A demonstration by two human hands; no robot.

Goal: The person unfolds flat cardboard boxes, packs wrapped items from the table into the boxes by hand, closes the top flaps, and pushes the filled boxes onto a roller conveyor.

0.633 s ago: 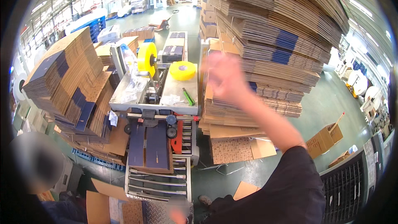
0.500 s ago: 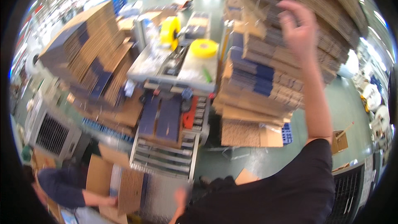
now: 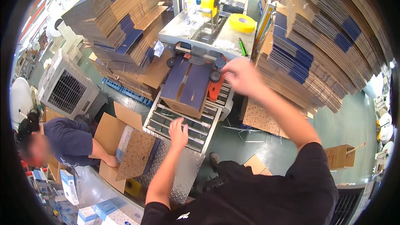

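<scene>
Moved since the earlier frames: right hand [image 3: 243, 75], down from the tall right-hand cardboard stack [image 3: 308, 58]; left hand [image 3: 178, 132], raised above the roller conveyor [image 3: 212, 133].
Right hand: fingers bent, beside the black wheel [image 3: 215, 76]; grip or contact, cannot tell.
Left hand: fingers loosely parted, nothing held.
Carton [image 3: 196, 82]: blue-topped, flaps folded in, on the rollers, front end out from the taping machine [image 3: 166, 37].
On the machine: yellow tape rolls [image 3: 242, 23], one upright, one flat; green cutter [image 3: 243, 47].
Lower left: co-worker's hand [image 3: 110, 161] at an open carton [image 3: 109, 131].
</scene>
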